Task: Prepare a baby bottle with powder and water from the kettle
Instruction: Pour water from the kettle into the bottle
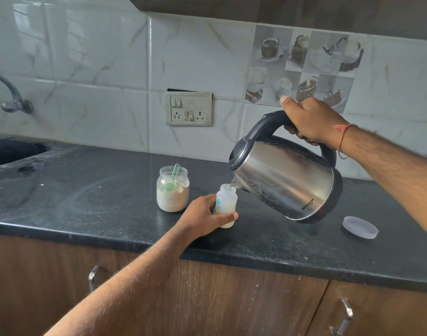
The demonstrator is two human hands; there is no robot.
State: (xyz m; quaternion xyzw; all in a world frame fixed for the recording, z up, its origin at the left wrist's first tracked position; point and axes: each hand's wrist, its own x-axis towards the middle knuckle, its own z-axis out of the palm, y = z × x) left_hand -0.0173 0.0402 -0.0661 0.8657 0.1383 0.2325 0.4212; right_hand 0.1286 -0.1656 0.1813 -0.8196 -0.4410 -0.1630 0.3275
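Observation:
A small translucent baby bottle (228,198) stands uncapped on the black counter (98,197), with a pale layer at its bottom. My left hand (204,218) grips its lower body from the left. My right hand (309,122) holds the black handle of a steel kettle (287,183), tilted down to the left. The kettle's spout sits right over the bottle's mouth, and a thin stream of water runs in. Left of the bottle stands an open jar of powder (172,190) with a green scoop (172,178) stuck in it.
A round translucent lid (360,227) lies on the counter to the right of the kettle. A dark sink (13,151) and a wall tap (12,98) are at the far left. A switch and socket plate (189,109) is on the tiled wall. Wooden cabinet doors (231,299) are below the counter edge.

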